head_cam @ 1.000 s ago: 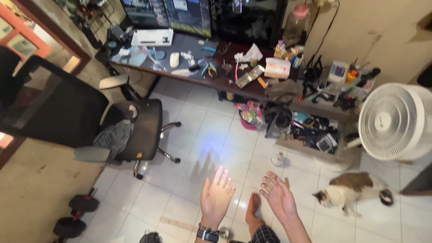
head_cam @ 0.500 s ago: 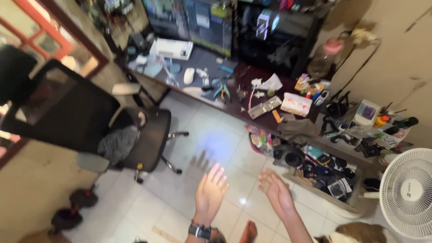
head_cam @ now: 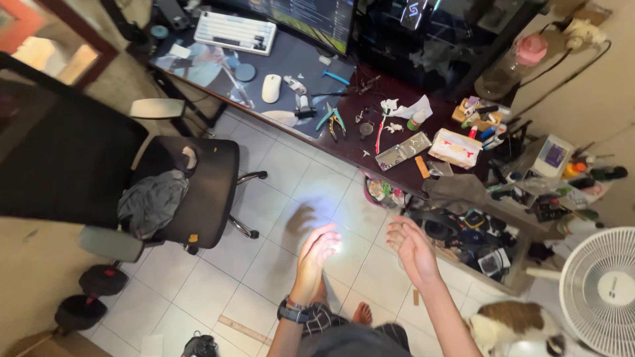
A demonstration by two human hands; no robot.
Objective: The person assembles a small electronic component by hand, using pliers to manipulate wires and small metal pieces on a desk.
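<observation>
White tiled floor [head_cam: 264, 264] bare under both hands | black office chair [head_cam: 178, 192] pushed back from dark bench [head_cam: 344, 142], leaving standing room | left hand [head_cam: 316, 254] and right hand [head_cam: 411, 248] raised, fingers spread, holding nothing

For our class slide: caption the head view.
Both bare hands, left hand and right hand, raised empty above tiled floor.

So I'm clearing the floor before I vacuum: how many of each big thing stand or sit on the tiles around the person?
Office chair: 1
Dumbbell: 1
Fan: 1
Cat: 1
Total: 4
Both hands, left and right, are open and hold nothing.
</observation>
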